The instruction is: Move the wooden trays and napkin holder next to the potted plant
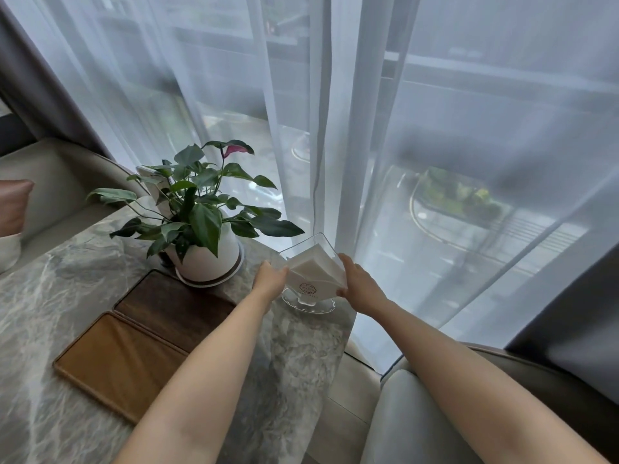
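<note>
A clear napkin holder (311, 272) filled with white napkins stands on its round foot near the table's far right corner, just right of the potted plant (201, 222) in its white pot. My left hand (269, 279) grips the holder's left side and my right hand (356, 283) grips its right side. A dark wooden tray (174, 306) lies directly in front of the pot. A lighter wooden tray (117, 360) lies flush against its near side.
The grey marble table (50, 296) ends at a right edge close to the holder. Sheer white curtains (335, 128) hang right behind. A beige armchair (418, 413) stands at the lower right, and another seat with a cushion (13, 205) at the left.
</note>
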`<state>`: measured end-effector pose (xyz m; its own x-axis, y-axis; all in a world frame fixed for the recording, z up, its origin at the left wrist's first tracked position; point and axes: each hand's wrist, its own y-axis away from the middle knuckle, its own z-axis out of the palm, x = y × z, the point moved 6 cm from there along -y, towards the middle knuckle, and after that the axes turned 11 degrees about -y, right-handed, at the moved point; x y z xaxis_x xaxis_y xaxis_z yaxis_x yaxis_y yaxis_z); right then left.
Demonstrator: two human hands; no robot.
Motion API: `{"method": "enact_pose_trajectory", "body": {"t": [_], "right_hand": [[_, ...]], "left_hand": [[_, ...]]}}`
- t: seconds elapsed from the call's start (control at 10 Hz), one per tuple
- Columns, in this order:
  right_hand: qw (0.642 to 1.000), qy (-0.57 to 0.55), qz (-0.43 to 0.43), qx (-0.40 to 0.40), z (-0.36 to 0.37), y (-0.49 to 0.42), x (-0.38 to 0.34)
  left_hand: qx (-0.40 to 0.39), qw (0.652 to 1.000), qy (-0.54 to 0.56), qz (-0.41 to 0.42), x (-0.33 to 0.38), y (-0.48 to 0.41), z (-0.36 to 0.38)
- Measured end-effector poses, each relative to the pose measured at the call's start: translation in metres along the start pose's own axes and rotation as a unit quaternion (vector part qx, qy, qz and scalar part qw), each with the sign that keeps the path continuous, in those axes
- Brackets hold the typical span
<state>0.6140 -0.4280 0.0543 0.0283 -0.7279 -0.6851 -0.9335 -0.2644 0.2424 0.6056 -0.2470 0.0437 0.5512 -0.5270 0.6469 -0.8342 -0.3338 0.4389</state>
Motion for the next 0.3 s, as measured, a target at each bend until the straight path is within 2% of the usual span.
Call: {"method": "enact_pose_trajectory", "body": {"t": [0.2,0.3], "right_hand": [[0.999,0.053,-0.009,0.006,0.001,0.007,-0.005],[0.997,0.061,-0.038,0.029,-0.003,0.010,-0.017]], "left_hand": [[-0.031,0.999,0.007,0.013,0.002,0.004,-0.015],[0.009,1.000,-0.007,0.020,0.005,0.009,-0.038]]}}
